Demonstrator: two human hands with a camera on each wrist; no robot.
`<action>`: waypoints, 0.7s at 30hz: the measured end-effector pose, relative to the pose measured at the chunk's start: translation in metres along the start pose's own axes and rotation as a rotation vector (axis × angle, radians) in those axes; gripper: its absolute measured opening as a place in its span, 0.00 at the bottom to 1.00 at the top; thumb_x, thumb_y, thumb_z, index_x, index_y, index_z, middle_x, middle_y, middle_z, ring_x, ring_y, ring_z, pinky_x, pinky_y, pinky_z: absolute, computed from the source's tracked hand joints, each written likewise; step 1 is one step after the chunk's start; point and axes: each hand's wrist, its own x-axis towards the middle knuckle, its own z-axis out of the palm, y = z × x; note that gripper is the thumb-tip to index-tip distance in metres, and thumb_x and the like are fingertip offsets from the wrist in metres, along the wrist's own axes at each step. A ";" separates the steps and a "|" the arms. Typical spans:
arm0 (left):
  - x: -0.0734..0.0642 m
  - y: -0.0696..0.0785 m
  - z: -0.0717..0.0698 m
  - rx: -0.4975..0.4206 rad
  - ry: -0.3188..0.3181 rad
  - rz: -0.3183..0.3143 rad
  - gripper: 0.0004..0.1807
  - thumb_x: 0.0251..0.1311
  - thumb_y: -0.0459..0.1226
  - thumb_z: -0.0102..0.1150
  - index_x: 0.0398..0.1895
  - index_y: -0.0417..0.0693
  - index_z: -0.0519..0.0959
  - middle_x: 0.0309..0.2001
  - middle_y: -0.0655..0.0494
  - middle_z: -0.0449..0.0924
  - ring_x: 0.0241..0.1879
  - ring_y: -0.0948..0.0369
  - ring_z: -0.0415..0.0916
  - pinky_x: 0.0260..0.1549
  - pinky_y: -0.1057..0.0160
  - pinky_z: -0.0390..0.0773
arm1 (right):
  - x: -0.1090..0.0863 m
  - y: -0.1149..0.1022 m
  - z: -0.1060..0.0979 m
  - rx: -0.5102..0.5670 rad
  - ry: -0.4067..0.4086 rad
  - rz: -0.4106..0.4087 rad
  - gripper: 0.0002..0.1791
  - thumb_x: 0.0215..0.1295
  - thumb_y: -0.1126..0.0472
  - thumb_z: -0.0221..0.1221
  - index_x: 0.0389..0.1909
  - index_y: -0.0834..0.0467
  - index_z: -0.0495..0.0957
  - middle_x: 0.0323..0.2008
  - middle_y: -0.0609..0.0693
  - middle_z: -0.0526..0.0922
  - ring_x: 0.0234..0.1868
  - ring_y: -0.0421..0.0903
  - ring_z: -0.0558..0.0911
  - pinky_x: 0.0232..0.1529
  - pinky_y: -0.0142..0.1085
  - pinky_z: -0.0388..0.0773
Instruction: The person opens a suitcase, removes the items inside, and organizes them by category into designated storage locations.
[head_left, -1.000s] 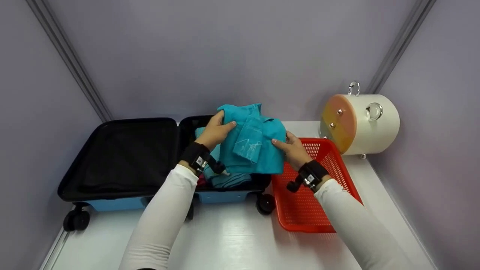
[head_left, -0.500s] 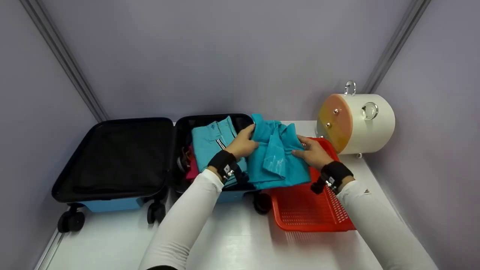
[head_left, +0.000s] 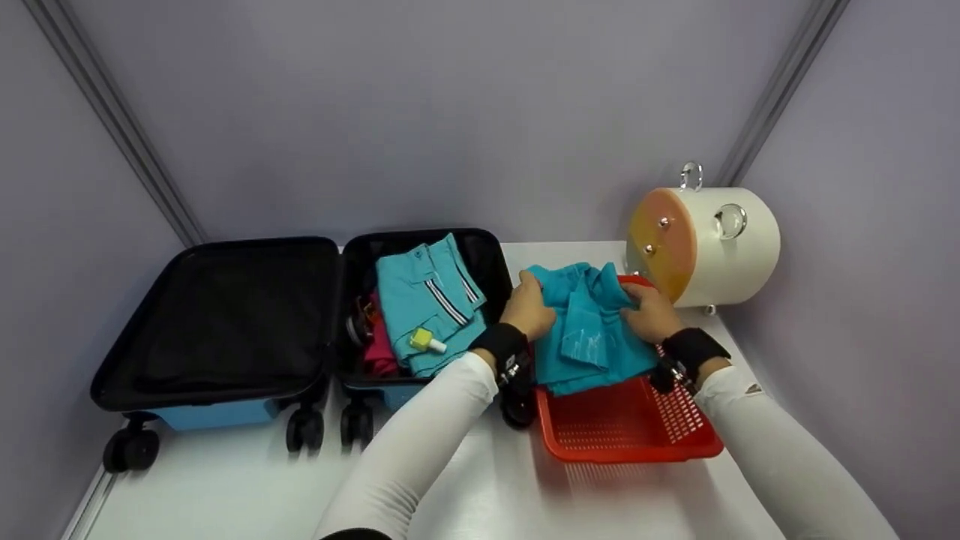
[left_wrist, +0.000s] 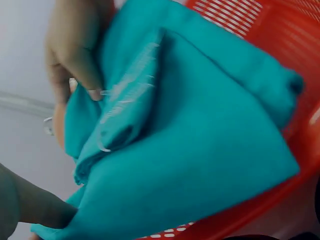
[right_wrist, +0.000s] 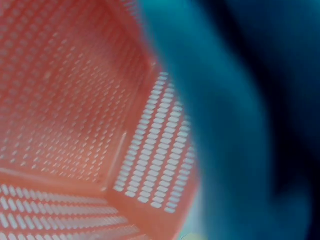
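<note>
A folded teal garment (head_left: 600, 322) with a loose strip lying across its top hangs over the back part of the red plastic basket (head_left: 637, 454). My left hand (head_left: 529, 309) grips its left edge, thumb on top. On the opposite edge my right hand (head_left: 651, 315) holds the cloth the same way. Up close in the left wrist view, both thumbs press on the garment (left_wrist: 200, 135), and white thread-like marks show on the strip. The right wrist view has blurred teal cloth (right_wrist: 225, 125) in front of the basket's perforated wall (right_wrist: 155, 145).
An open suitcase (head_left: 217, 322) lies left of the basket. Its right half holds folded light-blue clothing (head_left: 416, 292) with striped trim, a small yellow bottle with a white cap (head_left: 422, 340) and red cloth (head_left: 381, 349). A white cylindrical case (head_left: 727, 251) stands behind the basket.
Both hands have carried the teal garment rightward and toward me, from above the suitcase to above the basket. The light-blue clothing and yellow bottle have come into view.
</note>
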 end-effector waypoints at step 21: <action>0.033 -0.017 0.064 0.163 -0.330 0.002 0.23 0.66 0.29 0.49 0.13 0.52 0.59 0.16 0.58 0.53 0.16 0.60 0.50 0.21 0.60 0.59 | 0.028 0.068 0.040 -0.263 -0.142 0.158 0.15 0.68 0.69 0.56 0.52 0.72 0.76 0.44 0.68 0.82 0.43 0.64 0.80 0.46 0.54 0.82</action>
